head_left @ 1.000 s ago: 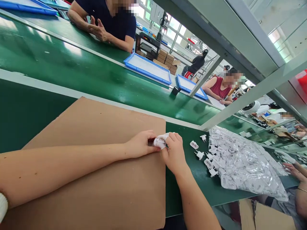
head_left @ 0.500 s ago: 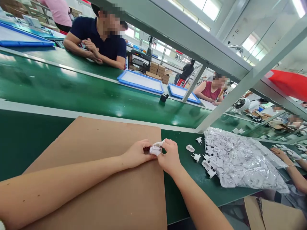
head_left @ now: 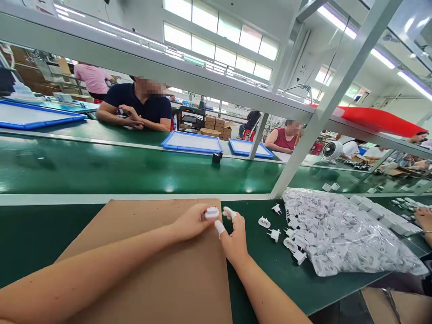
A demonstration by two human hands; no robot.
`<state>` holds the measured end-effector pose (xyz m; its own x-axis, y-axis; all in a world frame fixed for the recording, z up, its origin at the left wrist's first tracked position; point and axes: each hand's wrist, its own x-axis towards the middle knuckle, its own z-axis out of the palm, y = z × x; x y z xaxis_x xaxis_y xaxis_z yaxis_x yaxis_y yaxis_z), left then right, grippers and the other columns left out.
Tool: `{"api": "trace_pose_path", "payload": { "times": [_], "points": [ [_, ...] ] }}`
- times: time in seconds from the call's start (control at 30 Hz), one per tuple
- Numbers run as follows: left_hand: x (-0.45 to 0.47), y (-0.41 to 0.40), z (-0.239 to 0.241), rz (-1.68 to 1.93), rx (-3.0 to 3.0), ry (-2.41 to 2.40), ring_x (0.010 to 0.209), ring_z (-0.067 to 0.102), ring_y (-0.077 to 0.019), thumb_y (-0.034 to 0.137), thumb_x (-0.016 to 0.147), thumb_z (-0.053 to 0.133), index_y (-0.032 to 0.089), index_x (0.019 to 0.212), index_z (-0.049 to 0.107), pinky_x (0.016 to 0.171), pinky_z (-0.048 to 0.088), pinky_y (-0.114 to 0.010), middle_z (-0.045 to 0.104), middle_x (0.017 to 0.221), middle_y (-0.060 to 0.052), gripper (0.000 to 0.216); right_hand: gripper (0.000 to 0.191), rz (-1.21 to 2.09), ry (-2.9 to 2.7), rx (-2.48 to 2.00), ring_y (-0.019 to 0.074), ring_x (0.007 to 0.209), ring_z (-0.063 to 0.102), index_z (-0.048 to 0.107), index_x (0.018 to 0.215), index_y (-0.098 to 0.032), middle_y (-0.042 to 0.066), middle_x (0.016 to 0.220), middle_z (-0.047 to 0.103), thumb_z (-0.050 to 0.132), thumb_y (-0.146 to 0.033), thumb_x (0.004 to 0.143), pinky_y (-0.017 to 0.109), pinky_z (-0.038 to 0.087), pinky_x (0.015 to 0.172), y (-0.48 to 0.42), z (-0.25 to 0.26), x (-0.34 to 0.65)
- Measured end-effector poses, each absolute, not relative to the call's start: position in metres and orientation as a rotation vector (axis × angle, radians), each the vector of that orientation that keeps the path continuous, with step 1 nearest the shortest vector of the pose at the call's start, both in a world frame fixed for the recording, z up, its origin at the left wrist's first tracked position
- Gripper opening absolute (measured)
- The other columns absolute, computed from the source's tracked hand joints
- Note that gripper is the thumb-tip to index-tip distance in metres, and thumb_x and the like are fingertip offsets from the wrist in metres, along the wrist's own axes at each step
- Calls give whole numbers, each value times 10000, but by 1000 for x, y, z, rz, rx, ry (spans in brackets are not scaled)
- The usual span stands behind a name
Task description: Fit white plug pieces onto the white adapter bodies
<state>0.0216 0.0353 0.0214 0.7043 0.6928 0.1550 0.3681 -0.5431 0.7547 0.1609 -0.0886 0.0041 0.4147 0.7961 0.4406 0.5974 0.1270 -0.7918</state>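
Note:
In the head view, my left hand (head_left: 191,221) pinches a small white plug piece (head_left: 212,213) over the far right part of a brown cardboard sheet (head_left: 162,279). Dark pins show at the piece's top. Just right of it is my right hand (head_left: 233,234), its thumb and forefinger apart, with nothing between them. White covers wrap the tips of that thumb and finger. Several loose white plug pieces, among them one with prongs (head_left: 274,235) and an oval one (head_left: 264,222), lie on the green table to the right.
A clear plastic bag (head_left: 351,238) full of white plug pieces lies at the right, white boxes (head_left: 388,216) behind it. A slanted metal post (head_left: 300,144) rises beyond. Blue-rimmed trays (head_left: 192,142) and a black block (head_left: 217,157) sit across the green belt. Another person's hand (head_left: 424,218) is at far right.
My right hand has come off the white plug piece and opened; my left hand keeps hold of it. The camera has tilted up and levelled.

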Motion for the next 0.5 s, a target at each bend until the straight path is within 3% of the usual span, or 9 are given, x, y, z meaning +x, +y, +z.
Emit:
{"api": "trace_pose_path", "payload": {
  "times": [0.2,0.37,0.43,0.5],
  "points": [
    [41,132,29,788,2129,1360,993,670,-291,379,805,579,231,978,654,843,498,-362,739,1031,-72,240,289,285,-1242,-1572,251,1090,573,654,1167,-230,91,1155,665,557,-293,903,439,458,1003,-79,-5,167],
    [39,167,29,732,2079,1571,1059,660,-373,346,717,682,228,1022,664,877,499,-420,740,1017,-119,328,273,338,-1252,-1591,247,1052,602,688,1118,-225,84,1071,687,579,-251,869,429,489,976,-78,-6,170],
    [39,161,31,768,2055,1671,1247,552,-436,368,700,716,192,1164,630,992,451,-502,674,1210,-188,504,285,368,-1229,-1583,247,1045,615,693,1118,-220,86,1066,692,588,-241,854,435,499,974,-78,-7,171],
    [40,140,31,942,2096,1705,1431,342,-451,384,733,707,146,1327,533,1128,320,-572,493,1449,-244,663,283,415,-1193,-1543,242,1036,638,697,1107,-217,88,1078,698,582,-233,849,432,514,971,-77,-7,171]
  ]
}}
